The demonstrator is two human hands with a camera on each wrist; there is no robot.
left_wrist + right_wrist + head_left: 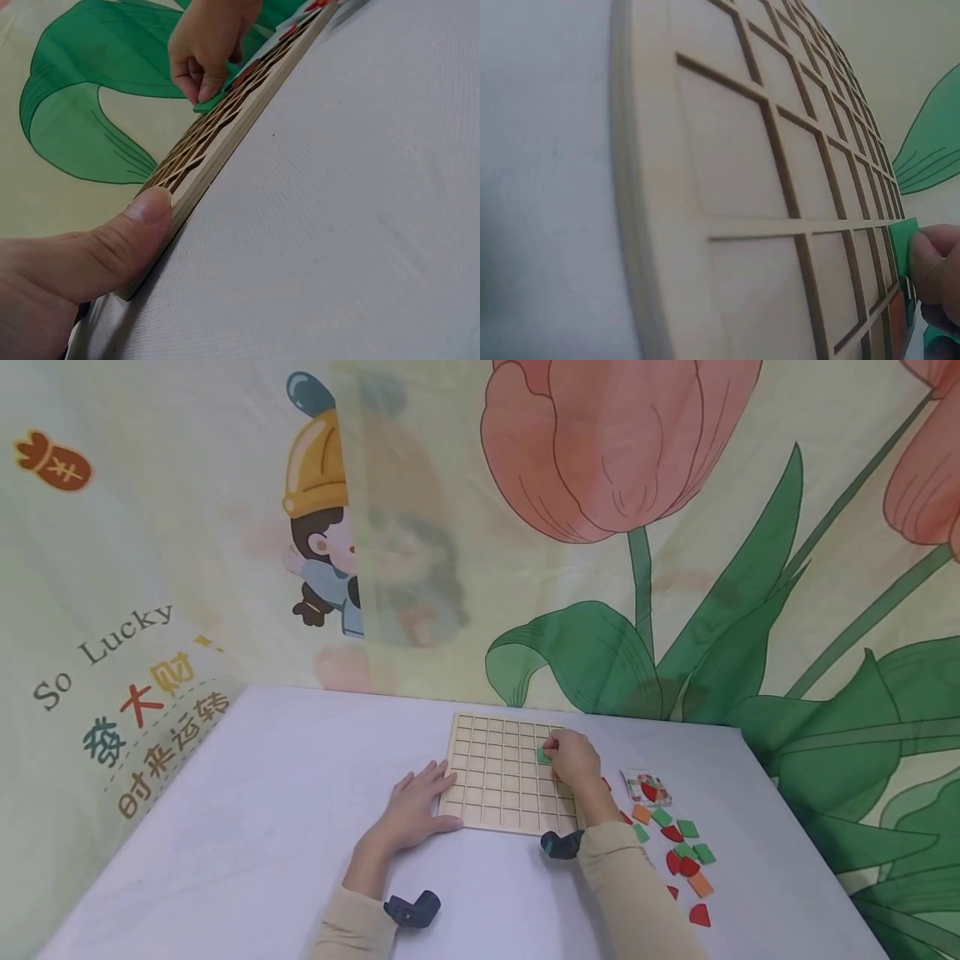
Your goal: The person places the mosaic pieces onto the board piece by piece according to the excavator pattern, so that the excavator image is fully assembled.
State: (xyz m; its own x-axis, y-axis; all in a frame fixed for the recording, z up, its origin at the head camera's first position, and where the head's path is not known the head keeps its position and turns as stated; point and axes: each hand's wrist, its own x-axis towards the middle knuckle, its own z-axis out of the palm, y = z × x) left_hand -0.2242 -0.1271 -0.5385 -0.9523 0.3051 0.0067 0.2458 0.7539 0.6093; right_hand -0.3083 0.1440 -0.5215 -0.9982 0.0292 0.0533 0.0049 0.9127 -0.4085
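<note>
A wooden grid board point(491, 777) with square recesses lies flat on the white table. My left hand point(408, 810) rests at its left side, fingers spread along the edge; in the left wrist view the thumb point(150, 206) lies on the board's near corner. Over the board's right part, my right hand point(576, 762) pinches a green square tile point(904, 244) between thumb and fingertips. The tile is at the grid surface; whether it sits inside a recess I cannot tell. An orange tile point(898, 322) lies in the grid close by, partly hidden by the hand.
Loose green squares point(687, 828), orange squares point(701, 884) and red quarter-round pieces point(700, 915) are scattered right of the board, several of each colour. Behind them lies a patterned card point(634, 782) with a red piece on it. A printed cloth backdrop point(420, 668) hangs behind the table.
</note>
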